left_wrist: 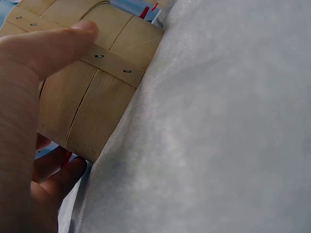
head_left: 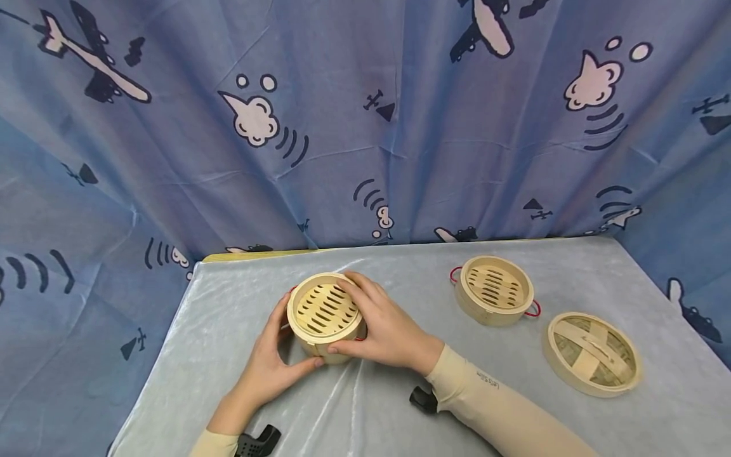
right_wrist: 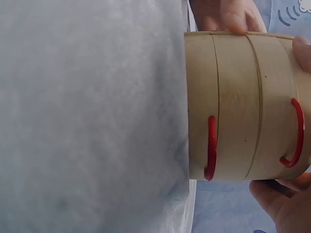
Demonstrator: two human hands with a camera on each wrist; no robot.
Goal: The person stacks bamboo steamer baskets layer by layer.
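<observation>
Two round bamboo steamer baskets stand stacked on the cloth, left of the middle in the head view. The upper steamer [head_left: 327, 309] shows its slatted floor; below it the lower steamer [right_wrist: 201, 77] appears in the right wrist view, each with a red handle [right_wrist: 298, 131]. My left hand [head_left: 259, 365] grips the stack from the left, thumb across the front wall and fingers curved behind. From the right, my right hand [head_left: 391, 327] holds the upper steamer, thumb at the front and fingers over the far rim.
To the right stands another bamboo steamer [head_left: 493, 289] with red handles. Nearer the right side lies a woven steamer lid [head_left: 594, 353] with a strap handle on top. Pale cloth [head_left: 411, 412] covers the table; a blue patterned curtain [head_left: 342, 158] hangs behind it.
</observation>
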